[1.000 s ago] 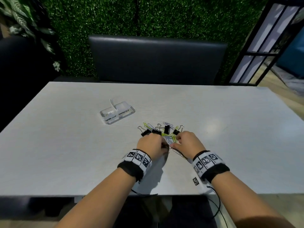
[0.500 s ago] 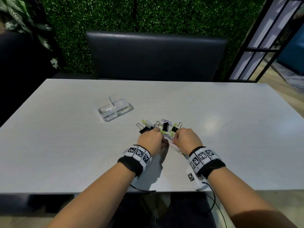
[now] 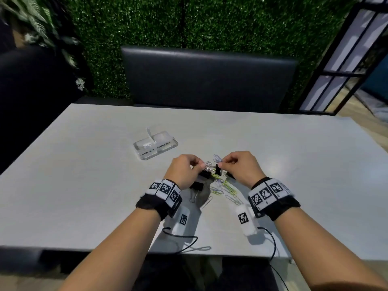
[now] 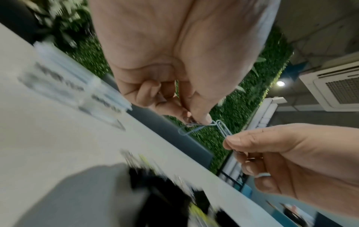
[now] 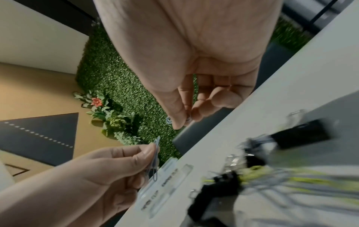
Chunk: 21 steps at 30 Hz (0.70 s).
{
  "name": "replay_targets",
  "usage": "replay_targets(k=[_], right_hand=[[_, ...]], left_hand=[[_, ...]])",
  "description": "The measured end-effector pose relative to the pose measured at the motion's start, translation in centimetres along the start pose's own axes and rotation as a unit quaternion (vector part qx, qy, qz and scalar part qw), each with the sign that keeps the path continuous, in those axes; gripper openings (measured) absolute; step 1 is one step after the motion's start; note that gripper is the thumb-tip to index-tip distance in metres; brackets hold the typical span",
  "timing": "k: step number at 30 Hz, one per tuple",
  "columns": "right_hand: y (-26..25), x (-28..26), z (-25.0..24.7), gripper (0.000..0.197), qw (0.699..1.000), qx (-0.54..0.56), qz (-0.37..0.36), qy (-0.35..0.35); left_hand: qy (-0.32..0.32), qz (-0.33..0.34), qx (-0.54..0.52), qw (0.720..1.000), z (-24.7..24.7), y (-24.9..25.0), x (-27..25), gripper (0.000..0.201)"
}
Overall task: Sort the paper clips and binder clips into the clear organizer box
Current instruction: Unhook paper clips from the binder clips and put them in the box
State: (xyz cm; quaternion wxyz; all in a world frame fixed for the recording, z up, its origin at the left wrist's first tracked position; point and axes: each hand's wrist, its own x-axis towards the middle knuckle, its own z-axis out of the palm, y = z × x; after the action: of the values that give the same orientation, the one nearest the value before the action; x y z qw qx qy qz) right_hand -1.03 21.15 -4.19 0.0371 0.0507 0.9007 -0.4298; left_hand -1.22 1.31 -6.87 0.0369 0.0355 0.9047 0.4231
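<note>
Both hands are raised just above the clip pile [image 3: 218, 185] on the bench [image 3: 294, 164], the left hand [image 3: 184, 171] pinching one pale blue paper clip [image 4: 196, 129] and the right hand [image 3: 241, 168] pinching another [image 4: 223, 128], the two hooked together at their tips. The person would do best to slide one loop out sideways, not tug. Then both go to the paper-clip side of the clear organizer box [image 3: 155, 145], far-left of the pile.

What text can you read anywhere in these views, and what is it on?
"PAPER CLIP": left label on the front of the clear organizer box, faint, a likely reading.
"BINDER CLIP": right label on the same box, blurred, a likely reading.
Wristbands: black-and-white square marker patterns only, no words.
Wrist views: the box labels are motion-blurred, unreadable.
</note>
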Motion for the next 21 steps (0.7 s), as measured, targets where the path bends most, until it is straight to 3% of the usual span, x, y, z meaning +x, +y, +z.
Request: replay_targets(k=[9, 15, 18, 21], right_hand=[[-9.6, 7.2, 8.6, 0.014, 0.992, -0.029, -0.075, -0.092], [-14.3, 11.5, 14.7, 0.011, 0.983, -0.094, -0.085, -0.133], [-15.0, 12.7, 16.3, 0.017, 0.979, -0.121, -0.076, -0.145], [-15.0, 12.9, 15.5, 0.014, 0.980, -0.112, -0.102, -0.133]], left_hand=[[0.184, -0.108, 0.008, 0.977, -11.8, -5.4, 4.6, 0.016], [0.184, -0.173, 0.059, 0.966, -14.6, -9.1, 8.0, 0.019], [0.162, -0.180, 0.057, 0.968, -14.4, -10.2, 8.6, 0.024], [0.184, -0.161, 0.049, 0.968, -14.5, -10.5, 8.5, 0.032]])
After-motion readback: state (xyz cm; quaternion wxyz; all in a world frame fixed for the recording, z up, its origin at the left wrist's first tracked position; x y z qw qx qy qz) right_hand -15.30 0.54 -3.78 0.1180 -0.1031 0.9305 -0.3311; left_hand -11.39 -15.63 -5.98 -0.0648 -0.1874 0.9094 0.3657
